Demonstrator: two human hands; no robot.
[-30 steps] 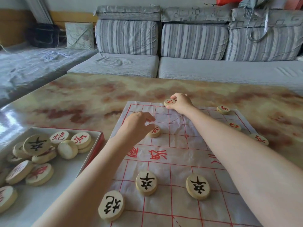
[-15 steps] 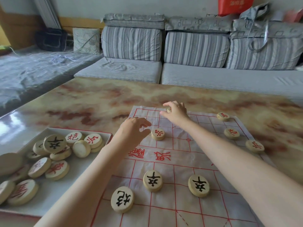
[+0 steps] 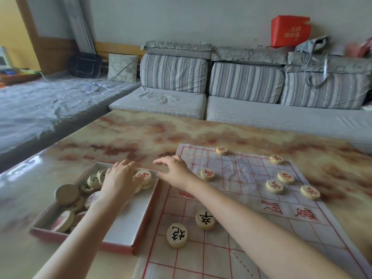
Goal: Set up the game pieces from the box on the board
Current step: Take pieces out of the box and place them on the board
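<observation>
both hands have left the far part of the board (image 3: 241, 228) and come back to the box (image 3: 128, 224); the left hand (image 3: 120, 178) lies on the heaped pieces (image 3: 66, 194) inside it, fingers straight, gripping nothing that shows; the right hand (image 3: 175, 172) hovers just beside it, fingers spread and empty, over the box's far corner; beyond the right hand lie six red-marked pieces (image 3: 274, 186) on the board, nearer than it two black-marked pieces (image 3: 205, 219)

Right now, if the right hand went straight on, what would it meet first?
Likely the right hand meets the red-lettered piece in the box, beside the left hand; height unclear.
</observation>
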